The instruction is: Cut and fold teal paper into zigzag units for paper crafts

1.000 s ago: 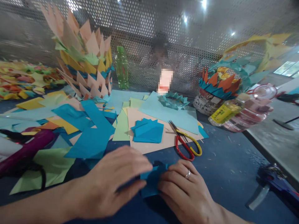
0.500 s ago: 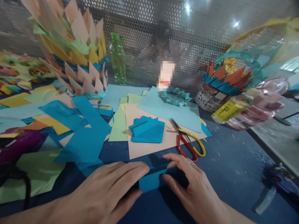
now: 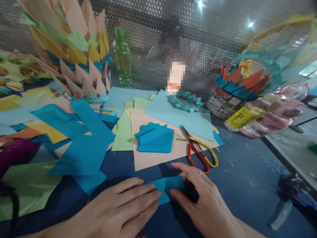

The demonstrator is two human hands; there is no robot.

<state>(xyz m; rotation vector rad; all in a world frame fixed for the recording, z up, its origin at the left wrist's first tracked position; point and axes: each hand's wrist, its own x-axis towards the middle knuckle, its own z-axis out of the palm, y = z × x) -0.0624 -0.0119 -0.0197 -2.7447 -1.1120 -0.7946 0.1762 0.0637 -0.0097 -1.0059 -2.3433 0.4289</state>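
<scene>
A small piece of blue paper (image 3: pixel 167 188) lies on the dark blue table at the near edge of the view. My left hand (image 3: pixel 123 205) rests flat on its left part, fingers stretched out and pressing down. At the right end, my right hand (image 3: pixel 198 195) holds the paper between thumb and fingers; the fingertips behind it are partly hidden. Just beyond sits a stack of folded blue paper pieces (image 3: pixel 156 138) on a pale pink sheet (image 3: pixel 141 160). Scissors (image 3: pixel 198 147) with one red and one yellow handle lie right of the stack, blades slightly apart.
Blue paper offcuts (image 3: pixel 81 152) and a purple tool (image 3: pixel 17 153) cover the left side. Behind stand a pointed paper construction (image 3: pixel 81 66) and a green bottle (image 3: pixel 122 59). A paper-trimmed can (image 3: pixel 223 102), a yellow-labelled bottle (image 3: pixel 245 115) and a blue glue gun (image 3: pixel 294 191) are at right.
My left hand has flattened out over the blue paper, and its upright fold now lies down. The right hand keeps its hold at the right end. The view has shifted slightly.
</scene>
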